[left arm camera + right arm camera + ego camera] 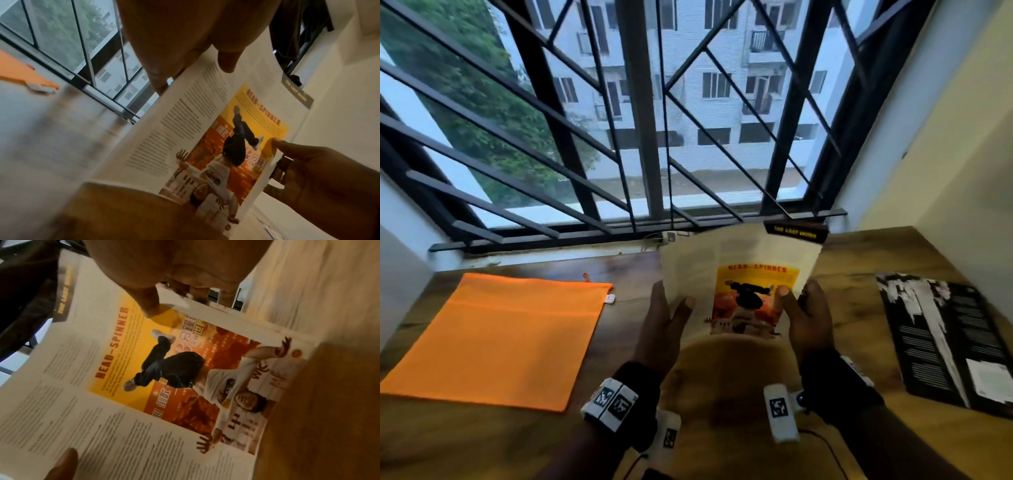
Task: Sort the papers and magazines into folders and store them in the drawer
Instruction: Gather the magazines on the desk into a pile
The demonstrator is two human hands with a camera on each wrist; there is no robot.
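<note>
An open magazine (743,270) with a yellow and orange "HEAD-SPINNER" picture stands tilted above the wooden table. My left hand (673,310) grips its left edge, thumb on the page and fingers behind. My right hand (796,306) pinches its right edge the same way. The left wrist view has the magazine (185,129) with the left thumb (226,63) at the top. In the right wrist view the magazine (98,394) fills the frame under my right hand (164,280). A tan folder (726,370) hides the magazine's lower end; whether the magazine sits inside it, I cannot tell.
An orange fabric folder (500,335) lies flat on the table (859,274) at the left. A black and white magazine (941,342) lies at the right, close to the wall. Behind the table is a barred window (640,137) with a ledge.
</note>
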